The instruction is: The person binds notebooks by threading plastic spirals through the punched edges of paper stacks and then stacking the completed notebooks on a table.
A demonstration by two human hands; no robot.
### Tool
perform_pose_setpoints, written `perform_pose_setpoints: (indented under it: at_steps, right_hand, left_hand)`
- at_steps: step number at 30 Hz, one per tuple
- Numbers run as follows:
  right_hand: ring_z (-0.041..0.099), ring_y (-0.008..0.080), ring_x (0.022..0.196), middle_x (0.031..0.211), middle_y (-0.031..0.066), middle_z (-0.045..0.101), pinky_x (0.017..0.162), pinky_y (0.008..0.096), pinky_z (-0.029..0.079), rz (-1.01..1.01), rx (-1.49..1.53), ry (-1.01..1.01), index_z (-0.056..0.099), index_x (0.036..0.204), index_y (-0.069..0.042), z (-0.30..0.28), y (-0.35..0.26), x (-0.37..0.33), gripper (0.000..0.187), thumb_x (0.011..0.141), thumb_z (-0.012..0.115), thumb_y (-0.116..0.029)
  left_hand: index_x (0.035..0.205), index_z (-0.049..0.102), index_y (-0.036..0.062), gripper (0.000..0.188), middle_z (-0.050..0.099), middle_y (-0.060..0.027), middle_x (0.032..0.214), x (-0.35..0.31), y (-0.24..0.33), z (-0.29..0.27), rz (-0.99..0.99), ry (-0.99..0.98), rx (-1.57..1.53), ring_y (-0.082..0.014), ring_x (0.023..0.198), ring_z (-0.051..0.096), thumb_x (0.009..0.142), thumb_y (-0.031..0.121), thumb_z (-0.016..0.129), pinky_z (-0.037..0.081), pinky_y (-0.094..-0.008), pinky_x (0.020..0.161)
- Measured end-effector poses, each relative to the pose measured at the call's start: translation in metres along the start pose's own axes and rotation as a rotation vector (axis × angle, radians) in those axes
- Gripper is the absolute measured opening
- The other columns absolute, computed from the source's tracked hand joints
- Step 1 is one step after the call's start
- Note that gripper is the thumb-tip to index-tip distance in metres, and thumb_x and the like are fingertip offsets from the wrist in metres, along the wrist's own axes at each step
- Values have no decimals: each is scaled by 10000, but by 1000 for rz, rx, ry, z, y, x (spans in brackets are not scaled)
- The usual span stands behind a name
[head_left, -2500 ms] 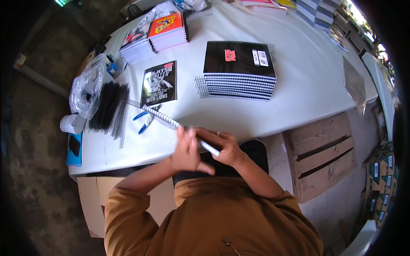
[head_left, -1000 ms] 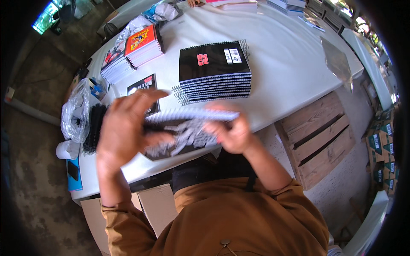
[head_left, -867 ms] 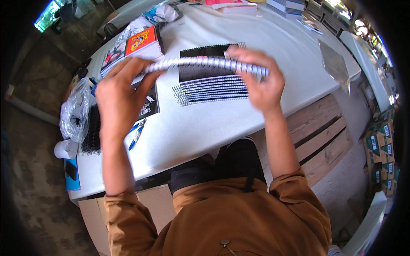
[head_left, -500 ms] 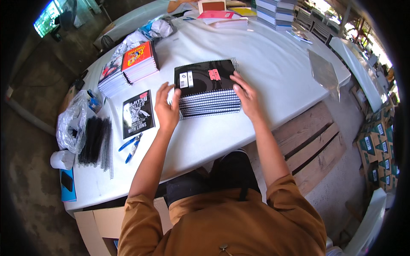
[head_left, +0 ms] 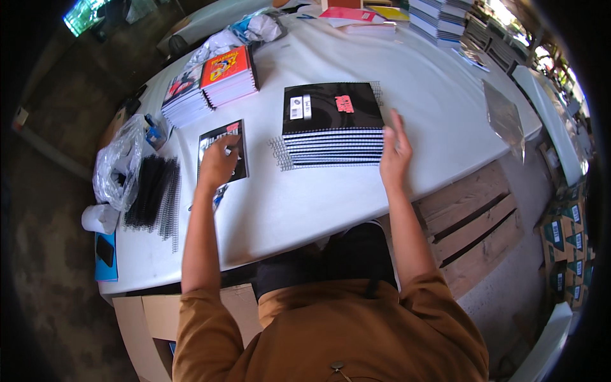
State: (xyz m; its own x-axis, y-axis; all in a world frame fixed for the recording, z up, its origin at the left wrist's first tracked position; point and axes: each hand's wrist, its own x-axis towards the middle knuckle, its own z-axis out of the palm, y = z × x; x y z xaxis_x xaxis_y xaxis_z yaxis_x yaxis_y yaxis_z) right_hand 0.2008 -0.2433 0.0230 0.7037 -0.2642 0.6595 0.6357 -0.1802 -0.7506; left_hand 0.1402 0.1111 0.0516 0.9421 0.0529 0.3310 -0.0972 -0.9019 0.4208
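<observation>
My left hand [head_left: 218, 167] is over a black spiral notebook [head_left: 241, 162] with white cover art. Its fingers are bent and a little blurred, with the thumb apart, and I see nothing held in it. To the right lies a neat stack of black-covered spiral notebooks [head_left: 326, 114], a white label and a pink patch on the top cover. My right hand [head_left: 397, 153] rests along the stack's right side, fingers stretched upward. Wire coils stick out at the stack's lower left and upper right. Blue pens [head_left: 219, 196] lie partly hidden behind my left wrist.
Loose black binding coils [head_left: 153, 194], a clear plastic bag [head_left: 118, 165] and a phone [head_left: 104, 250] line the table's left side. Thick books with a red cover [head_left: 226, 67] stand behind. A clear sheet [head_left: 503, 111] hangs near the right edge; a tall book pile [head_left: 439, 22] stands far right.
My left hand has left the stack's left side and moved left over the single notebook. My right hand stays at the stack's right side. The whole view has shifted slightly.
</observation>
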Motion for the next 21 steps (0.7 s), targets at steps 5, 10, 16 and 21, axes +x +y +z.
perform_pose_setpoints:
  at_steps: [5,10,16,21]
  right_hand:
    - [338,342,1298,1317,189,467,1069,408,226,-134,27,-15,457,1276,23,2,-41,-76,440,870,520,-134]
    - [371,349,1282,1250,170,537,1002,396,308,-161,-222,-369,544,1179,4,19,-47,-122,385,808,577,-94]
    - [429,311,1242,1187,124,592,968,378,339,-122,-159,-327,581,1142,-21,19,-37,-123,341,802,563,-34]
    - [449,278,1227,1139,111,619,964,367,342,-133,-199,-353,596,1129,-31,19,-40,-121,331,800,562,-29]
  left_hand:
    - [1149,536,-47,576,583,-252,1097,-22,-70,-31,-509,-105,268,-359,1058,555,763,359,672,432,-386,917]
    - [1066,582,-79,742,643,-201,996,1,-71,-12,-743,-250,397,-295,901,639,643,506,754,494,-386,793]
    - [875,673,-51,562,684,-121,829,13,-68,-10,-725,-323,-131,-205,691,656,527,345,867,510,-285,661]
    - [912,657,-37,479,681,-116,838,17,-81,4,-766,-299,-301,-200,685,651,558,214,860,518,-298,658]
